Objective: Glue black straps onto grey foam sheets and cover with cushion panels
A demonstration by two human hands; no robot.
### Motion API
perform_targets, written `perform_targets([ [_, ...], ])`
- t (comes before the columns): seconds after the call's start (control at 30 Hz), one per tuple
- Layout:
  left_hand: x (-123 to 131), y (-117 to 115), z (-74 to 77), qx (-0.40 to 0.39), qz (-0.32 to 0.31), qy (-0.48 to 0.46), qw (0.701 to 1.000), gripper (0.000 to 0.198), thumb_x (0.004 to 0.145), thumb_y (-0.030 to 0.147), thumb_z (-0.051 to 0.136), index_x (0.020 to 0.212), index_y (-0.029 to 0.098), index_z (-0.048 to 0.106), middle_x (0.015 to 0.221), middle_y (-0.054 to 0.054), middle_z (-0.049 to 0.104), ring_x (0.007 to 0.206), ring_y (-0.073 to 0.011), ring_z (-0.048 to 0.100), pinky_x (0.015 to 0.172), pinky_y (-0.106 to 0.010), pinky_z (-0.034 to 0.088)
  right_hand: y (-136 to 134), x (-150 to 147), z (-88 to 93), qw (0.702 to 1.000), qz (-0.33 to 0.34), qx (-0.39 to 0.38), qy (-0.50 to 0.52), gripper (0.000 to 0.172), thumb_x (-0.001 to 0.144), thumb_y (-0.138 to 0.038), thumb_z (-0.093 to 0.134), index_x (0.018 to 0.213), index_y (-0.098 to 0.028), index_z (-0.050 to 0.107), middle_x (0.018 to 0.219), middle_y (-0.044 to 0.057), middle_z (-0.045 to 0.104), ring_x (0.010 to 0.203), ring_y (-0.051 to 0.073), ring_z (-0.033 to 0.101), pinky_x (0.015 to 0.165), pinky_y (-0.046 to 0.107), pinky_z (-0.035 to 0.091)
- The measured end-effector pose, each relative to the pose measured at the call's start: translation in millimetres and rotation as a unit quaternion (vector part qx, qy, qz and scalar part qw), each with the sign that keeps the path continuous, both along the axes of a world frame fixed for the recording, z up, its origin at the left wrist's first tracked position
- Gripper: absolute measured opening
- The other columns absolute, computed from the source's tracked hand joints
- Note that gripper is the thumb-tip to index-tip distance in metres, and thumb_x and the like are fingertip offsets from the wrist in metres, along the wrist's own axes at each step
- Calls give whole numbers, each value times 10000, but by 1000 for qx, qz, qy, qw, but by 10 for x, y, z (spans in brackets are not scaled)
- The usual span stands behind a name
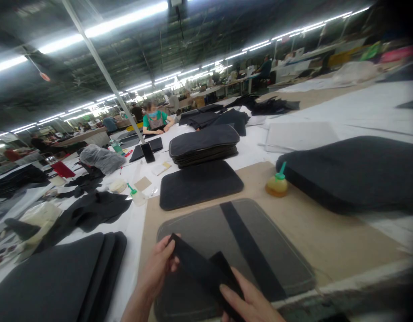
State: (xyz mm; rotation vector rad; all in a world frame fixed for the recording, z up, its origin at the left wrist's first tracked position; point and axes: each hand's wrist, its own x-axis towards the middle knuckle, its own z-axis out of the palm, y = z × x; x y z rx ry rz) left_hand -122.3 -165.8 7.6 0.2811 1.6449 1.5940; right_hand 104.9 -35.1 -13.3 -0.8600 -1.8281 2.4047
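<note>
Head: strip [194,260] between left grip [162,263], right grip [248,296]

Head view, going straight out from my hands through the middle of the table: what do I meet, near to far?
Grey panel with a dark strip across it → flat black panel → stack of black panels → loose black pieces.
</note>
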Motion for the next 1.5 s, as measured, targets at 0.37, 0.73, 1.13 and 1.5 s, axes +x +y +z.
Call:
perform_targets([
  [0.37, -810, 370, -275, -140, -107, 226, 958, 479, 757, 644, 670, 854, 187, 564, 535, 34, 600, 362, -78, 436, 395, -191, 273, 142, -206, 14, 970, 19, 240, 38, 496, 849, -374, 599, 1336, -277, 597, 1299, 67, 683, 1163, 274, 661, 973, 315, 501],
  [0.73, -975, 721, -306, -218, -124, 509, 823, 247, 916, 384, 524, 762, 215, 617, 777, -29, 632, 744, -190, 575, 691, -288, 358, 64, -665, -25, 988, 5, 154, 19, 485, 739, -293, 650, 1205, -162, 693, 1124, 100, 745, 1059, 288, 675, 954, 353, 497],
  [1.13, -973, 728, -408, -270, -151, 616, 724, 239, 978, 366, 477, 823, 228, 598, 879, -30, 654, 803, -193, 624, 701, -281, 394, 7, -676, -219, 993, 2, 115, -11, 543, 703, -288, 683, 1234, -180, 652, 1206, 117, 708, 1182, 313, 621, 1016, 386, 469],
  [1.5, -826, 746, -306, -291, -181, 703, 623, 187, 1004, 299, 442, 1015, 225, 614, 1076, -74, 628, 1010, -222, 564, 816, -316, 428, -119, -625, -20, 997, 30, 56, -44, 572, 856, -338, 550, 1381, -187, 381, 992, 60, 700, 416, 84, 559, 404, 209, 441],
])
